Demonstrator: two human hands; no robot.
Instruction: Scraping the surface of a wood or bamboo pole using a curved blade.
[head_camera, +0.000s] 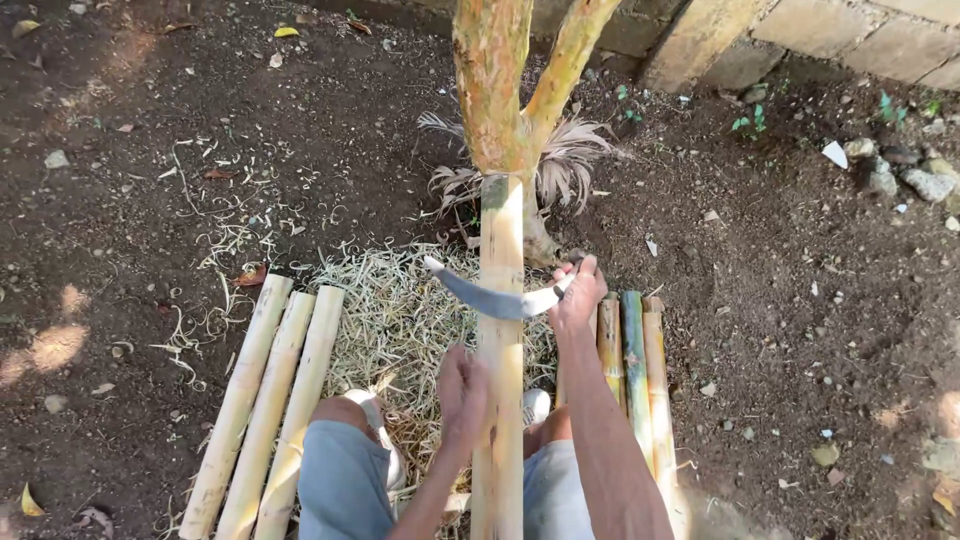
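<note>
Head view: right hand (578, 292) presses curved blade (495, 298) across bamboo pole (499, 350).

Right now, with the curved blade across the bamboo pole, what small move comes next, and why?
Probably draw the curved blade toward the body along the bamboo pole. The right hand grips its handle, the blade lies crosswise on the pole, the left hand steadies it below, and shavings lie underneath.

A single head-worn camera looks steeply down and slightly forward from just above the seated person's knees, close enough that forearms and shorts fill the lower centre of the frame. It faces a forked tree trunk (505, 90) at top centre, with bare soil (800, 300) spreading left and right, and a stone wall (850, 40) in the upper right corner.
</note>
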